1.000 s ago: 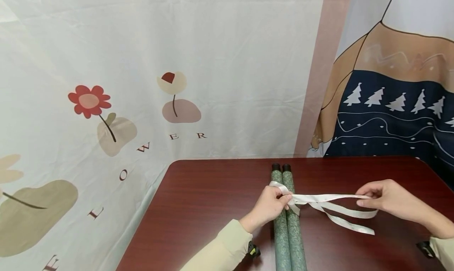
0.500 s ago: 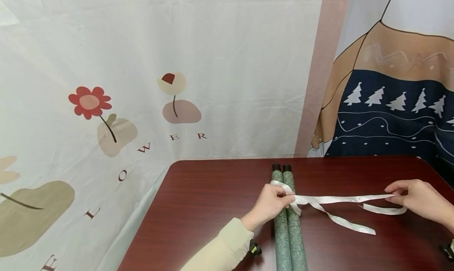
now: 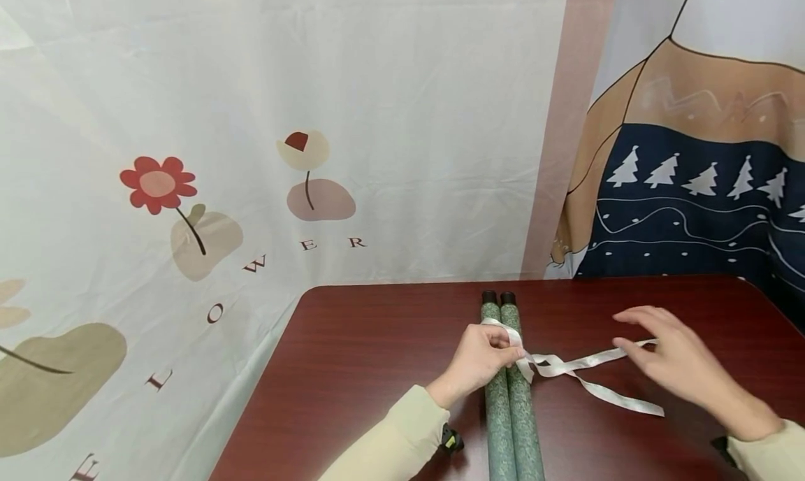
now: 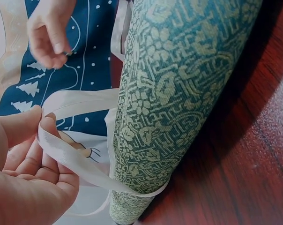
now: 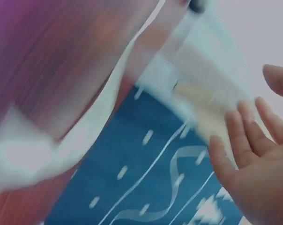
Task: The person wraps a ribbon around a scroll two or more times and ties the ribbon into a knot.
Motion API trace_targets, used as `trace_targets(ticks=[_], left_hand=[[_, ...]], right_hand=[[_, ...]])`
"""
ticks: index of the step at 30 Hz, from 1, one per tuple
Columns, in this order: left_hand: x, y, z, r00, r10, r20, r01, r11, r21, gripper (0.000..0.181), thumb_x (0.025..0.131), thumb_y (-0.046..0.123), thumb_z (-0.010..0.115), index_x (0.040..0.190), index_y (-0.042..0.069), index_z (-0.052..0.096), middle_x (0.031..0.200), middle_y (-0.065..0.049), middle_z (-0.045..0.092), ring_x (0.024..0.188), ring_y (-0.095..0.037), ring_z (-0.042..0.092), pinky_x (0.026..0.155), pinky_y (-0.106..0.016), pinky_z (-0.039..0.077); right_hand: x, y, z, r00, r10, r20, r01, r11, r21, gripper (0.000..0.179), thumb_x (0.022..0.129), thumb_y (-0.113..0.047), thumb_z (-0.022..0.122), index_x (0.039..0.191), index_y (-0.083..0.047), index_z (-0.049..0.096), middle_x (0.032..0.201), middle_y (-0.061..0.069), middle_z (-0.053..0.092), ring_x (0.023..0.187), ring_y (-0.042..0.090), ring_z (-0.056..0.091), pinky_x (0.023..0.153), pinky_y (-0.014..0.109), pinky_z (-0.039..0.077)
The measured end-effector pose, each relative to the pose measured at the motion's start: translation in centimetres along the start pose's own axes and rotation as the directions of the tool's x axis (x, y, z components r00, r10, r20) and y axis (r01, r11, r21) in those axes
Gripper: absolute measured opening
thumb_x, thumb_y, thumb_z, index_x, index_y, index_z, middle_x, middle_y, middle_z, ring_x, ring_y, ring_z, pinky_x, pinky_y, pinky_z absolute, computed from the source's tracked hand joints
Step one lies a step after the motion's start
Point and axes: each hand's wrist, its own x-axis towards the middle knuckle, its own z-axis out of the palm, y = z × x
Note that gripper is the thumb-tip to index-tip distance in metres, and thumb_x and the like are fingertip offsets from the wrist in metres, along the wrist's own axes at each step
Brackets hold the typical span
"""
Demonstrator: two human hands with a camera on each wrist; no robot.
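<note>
Two green brocade scrolls (image 3: pixel 511 425) with black end knobs lie side by side on the table, pointing away from me. A white ribbon (image 3: pixel 619 400) loops round them near the far end, and its two tails stretch right over the tabletop. My left hand (image 3: pixel 473 365) pinches the ribbon between thumb and fingers above the scrolls; the left wrist view shows the ribbon loop (image 4: pixel 76 161) rising off the patterned cloth. Over one tail, my right hand (image 3: pixel 682 362) hovers with fingers spread. In the right wrist view its fingers (image 5: pixel 240 136) hold nothing, apart from the blurred ribbon.
The dark red wooden table (image 3: pixel 377 369) has its far edge against a pale printed curtain (image 3: pixel 428 117). A navy curtain section with white trees (image 3: pixel 666 208) hangs at the back right. Black wrist devices sit at both sleeves.
My right hand first drew a ribbon tail out to the right, then released it and came back left with fingers spread. The tail has dropped slack. My left hand stays at the scrolls.
</note>
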Motion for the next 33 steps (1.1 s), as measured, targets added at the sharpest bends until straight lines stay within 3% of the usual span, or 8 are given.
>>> trace_targets(ticks=[3,5,8,12,14,21,28,33], left_hand=[[0.0,0.0,0.0,1.0,0.002,0.017,-0.002,1.0,-0.012,0.007,0.091,0.0,0.078,0.085,-0.002,0.076,0.067,0.002,0.068,0.057,-0.002,0.056,0.055,-0.017,0.043],[0.0,0.1,0.0,1.0,0.007,0.029,-0.006,1.0,-0.029,0.007,0.094,-0.001,0.074,0.089,-0.004,0.076,0.072,-0.002,0.072,0.059,-0.006,0.059,0.056,-0.017,0.043],[-0.1,0.2,-0.2,0.999,0.004,0.047,-0.001,0.998,-0.064,0.009,0.097,-0.002,0.07,0.098,-0.007,0.076,0.083,-0.006,0.076,0.064,-0.016,0.067,0.059,-0.018,0.047],[-0.2,0.2,-0.3,0.998,-0.001,0.068,0.008,0.995,-0.104,0.012,0.1,-0.001,0.066,0.104,-0.01,0.074,0.085,-0.009,0.076,0.068,-0.023,0.07,0.06,-0.019,0.048],[-0.2,0.2,-0.2,0.997,0.003,0.072,0.006,0.992,-0.126,0.01,0.101,-0.002,0.065,0.099,-0.008,0.072,0.08,-0.007,0.074,0.066,-0.02,0.068,0.059,-0.019,0.047],[-0.2,0.3,-0.1,0.999,0.016,0.042,-0.009,0.989,-0.147,0.015,0.102,-0.003,0.06,0.09,-0.006,0.069,0.059,0.004,0.048,0.049,-0.002,0.034,0.049,-0.018,0.029],[-0.2,0.4,-0.4,0.998,0.045,0.036,-0.043,0.998,-0.052,0.017,0.1,-0.003,0.059,0.087,-0.005,0.07,0.058,0.007,0.044,0.05,0.0,0.034,0.05,-0.018,0.028],[-0.2,0.5,-0.5,0.999,0.011,0.036,-0.007,0.994,-0.111,0.017,0.101,-0.003,0.059,0.093,-0.006,0.074,0.066,-0.003,0.059,0.058,-0.002,0.047,0.057,-0.017,0.039]], right_hand=[[0.2,-2.7,2.1,0.991,-0.117,-0.063,0.119,0.992,0.045,0.047,0.07,-0.005,0.093,0.113,-0.01,0.074,0.114,0.006,0.07,0.107,0.019,0.058,0.093,0.006,0.032],[0.4,-4.3,3.5,0.978,-0.193,-0.076,0.198,0.978,0.063,0.044,0.071,-0.007,0.093,0.111,-0.01,0.074,0.112,0.004,0.07,0.105,0.019,0.061,0.097,0.008,0.033],[0.7,-6.1,5.3,0.948,-0.309,-0.078,0.314,0.947,0.064,0.031,0.089,-0.031,0.085,0.109,-0.01,0.074,0.109,0.001,0.07,0.101,0.02,0.064,0.097,0.018,0.039],[1.1,-7.7,7.2,0.898,-0.431,-0.092,0.436,0.899,0.044,0.051,0.107,-0.053,0.05,0.108,-0.007,0.073,0.108,0.0,0.069,0.097,0.019,0.065,0.089,0.032,0.046],[1.3,-8.3,7.9,0.878,-0.466,-0.112,0.472,0.881,0.039,0.053,0.108,-0.052,0.046,0.108,-0.007,0.073,0.106,0.001,0.069,0.095,0.018,0.064,0.085,0.036,0.047],[1.8,-9.0,10.0,0.85,-0.496,-0.179,0.502,0.865,-0.01,0.051,0.111,-0.047,0.042,0.098,-0.007,0.071,0.099,0.002,0.066,0.084,0.018,0.062,0.073,0.035,0.048],[1.6,-9.1,10.8,0.856,-0.483,-0.184,0.485,0.874,-0.033,0.048,0.114,-0.035,0.037,0.096,-0.005,0.07,0.096,0.001,0.063,0.077,0.018,0.06,0.07,0.034,0.05],[1.8,-9.0,10.9,0.852,-0.489,-0.185,0.491,0.87,-0.037,0.047,0.115,-0.029,0.037,0.098,-0.003,0.072,0.093,0.003,0.064,0.077,0.019,0.061,0.072,0.034,0.049]])
